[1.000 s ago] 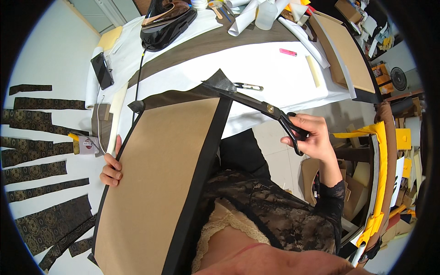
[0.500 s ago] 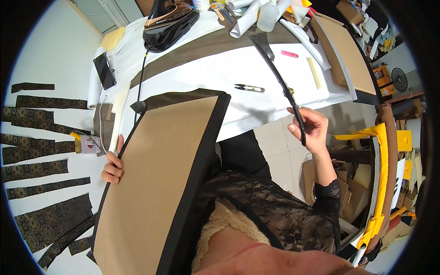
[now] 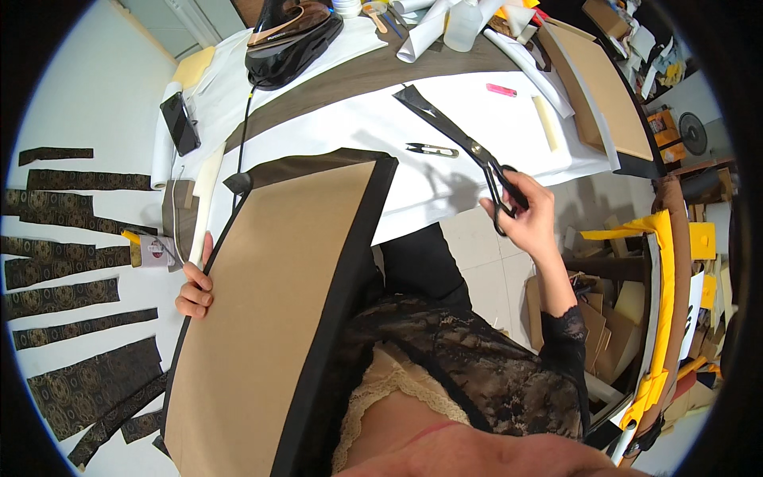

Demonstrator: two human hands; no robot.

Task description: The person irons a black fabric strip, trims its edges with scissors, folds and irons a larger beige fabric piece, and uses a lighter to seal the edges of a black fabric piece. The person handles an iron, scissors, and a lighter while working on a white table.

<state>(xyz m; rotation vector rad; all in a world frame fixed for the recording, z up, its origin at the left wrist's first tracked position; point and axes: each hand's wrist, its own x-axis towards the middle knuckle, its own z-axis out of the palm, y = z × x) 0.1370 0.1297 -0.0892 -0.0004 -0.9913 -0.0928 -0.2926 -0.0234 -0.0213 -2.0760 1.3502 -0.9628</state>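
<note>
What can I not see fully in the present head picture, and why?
Head view:
Left hand: palm hidden behind the board.
The board's lower end: cut off by the bottom edge.
The board's other side: faces away from the camera.
Iron: top cut off by the upper edge.
Upper-right clutter: too small.

Grips a board by its left edge in the left hand: tan-faced, black cloth along its top and right edges, slanting from lower left to mid-frame. Holds black scissors by the handles in the right hand, right of centre, blades pointing upper left (dark scrap at the tips).
</note>
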